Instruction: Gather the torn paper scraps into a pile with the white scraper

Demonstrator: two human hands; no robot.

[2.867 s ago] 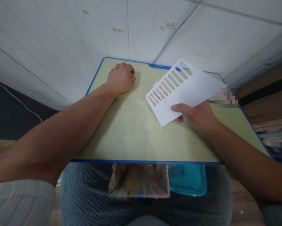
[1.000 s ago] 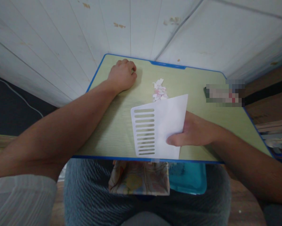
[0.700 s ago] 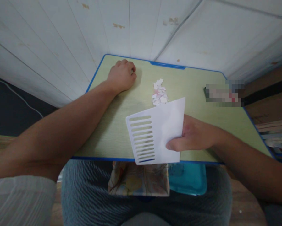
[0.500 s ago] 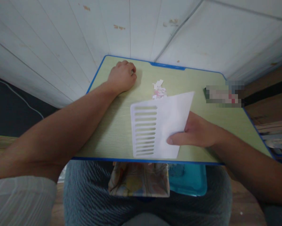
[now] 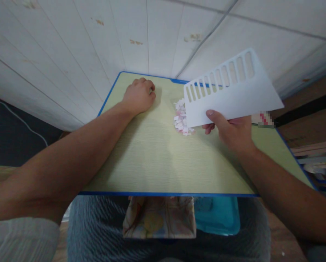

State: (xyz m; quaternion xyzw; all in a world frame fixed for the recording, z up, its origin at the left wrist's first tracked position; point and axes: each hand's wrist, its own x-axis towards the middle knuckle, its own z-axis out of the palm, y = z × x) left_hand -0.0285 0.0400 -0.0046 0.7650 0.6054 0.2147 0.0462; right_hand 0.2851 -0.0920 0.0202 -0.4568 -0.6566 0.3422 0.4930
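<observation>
My right hand (image 5: pixel 233 131) grips a thin white slotted panel (image 5: pixel 230 98) by its near edge, thumb on top and fingers beneath. A row of long cut-outs runs along the panel's far side, and it is tilted above the table. Just left of its lower corner, a small heap of white and pinkish paper scraps (image 5: pixel 181 118) lies on the table; the panel hides part of it. My left hand (image 5: pixel 139 95) rests at the table's far left with its fingers curled closed. What it holds, if anything, is hidden.
The pale table (image 5: pixel 152 160) has a blue rim and stands against a white plank wall (image 5: pixel 97 43). A pixelated object (image 5: pixel 263 118) is at the right. Below the front edge are a patterned fabric box (image 5: pixel 163 218) and a turquoise tray (image 5: pixel 228 216) at my lap.
My right hand has lifted and turned the panel, moving it away from me and to the right. More of the scrap heap shows now. My left hand stays in place.
</observation>
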